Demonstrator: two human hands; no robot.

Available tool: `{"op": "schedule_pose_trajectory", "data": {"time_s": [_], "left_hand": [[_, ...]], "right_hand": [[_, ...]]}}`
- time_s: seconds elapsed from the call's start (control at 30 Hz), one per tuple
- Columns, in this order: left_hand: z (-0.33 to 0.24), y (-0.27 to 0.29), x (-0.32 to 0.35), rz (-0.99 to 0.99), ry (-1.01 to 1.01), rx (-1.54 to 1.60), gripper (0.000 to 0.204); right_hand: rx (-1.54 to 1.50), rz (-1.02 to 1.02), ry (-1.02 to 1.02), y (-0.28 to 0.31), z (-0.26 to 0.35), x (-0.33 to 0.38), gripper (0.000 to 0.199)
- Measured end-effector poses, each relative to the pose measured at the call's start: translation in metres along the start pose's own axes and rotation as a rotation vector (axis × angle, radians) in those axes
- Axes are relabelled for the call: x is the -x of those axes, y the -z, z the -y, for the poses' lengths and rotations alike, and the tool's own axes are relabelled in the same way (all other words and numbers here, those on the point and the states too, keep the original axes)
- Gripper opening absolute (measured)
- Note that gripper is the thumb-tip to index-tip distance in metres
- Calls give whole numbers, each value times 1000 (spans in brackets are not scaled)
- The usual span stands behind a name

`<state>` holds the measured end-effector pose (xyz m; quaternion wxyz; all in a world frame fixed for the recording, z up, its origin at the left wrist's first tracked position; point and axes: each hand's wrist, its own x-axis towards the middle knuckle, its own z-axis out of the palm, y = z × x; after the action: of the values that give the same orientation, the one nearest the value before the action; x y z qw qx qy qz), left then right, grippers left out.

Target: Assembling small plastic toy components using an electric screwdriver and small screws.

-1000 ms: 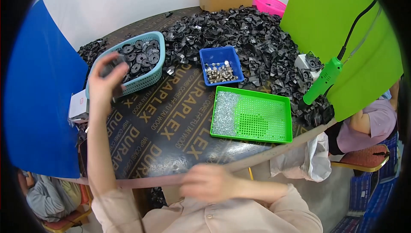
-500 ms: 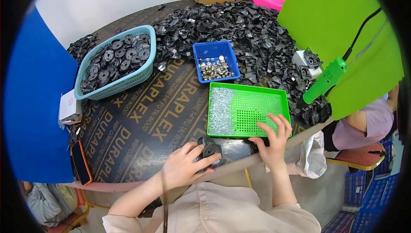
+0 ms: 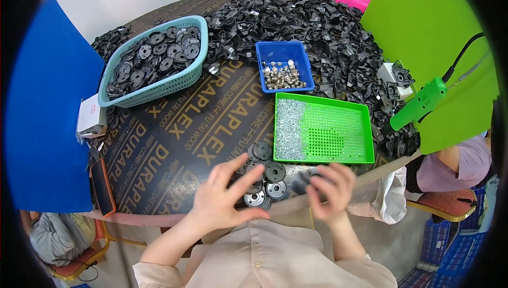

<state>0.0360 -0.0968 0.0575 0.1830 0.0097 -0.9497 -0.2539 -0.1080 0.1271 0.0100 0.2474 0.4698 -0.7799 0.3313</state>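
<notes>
Since half a second ago a cluster of black discs (image 3: 263,174) sits at the near table edge (image 3: 159,216), just left of the green tray (image 3: 365,129). Left hand (image 3: 225,195) open, fingers spread beside them. Right hand (image 3: 328,190) closed on a dark part, blurred. Discs near the edge; open table to the left, toward the basket (image 3: 159,89)

Low in the frame's centre, the left hand (image 3: 225,195) spreads open-fingered; the right hand (image 3: 329,188), blurred, curls beside it.
</notes>
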Motion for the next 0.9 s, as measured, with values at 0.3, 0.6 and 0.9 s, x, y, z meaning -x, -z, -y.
{"op": "schedule_pose_trajectory", "data": {"time_s": [0.3,0.6,0.9], "left_hand": [[32,4,23,-93,156,11,25],[47,15,21,-94,227,-108,39],[38,27,0,58,382,87,36]], "right_hand": [[-128,262,153,-15,24,-16,28],[-107,169,169,5,8,-26,26],[57,331,85,-51,-68,-188,23]]}}
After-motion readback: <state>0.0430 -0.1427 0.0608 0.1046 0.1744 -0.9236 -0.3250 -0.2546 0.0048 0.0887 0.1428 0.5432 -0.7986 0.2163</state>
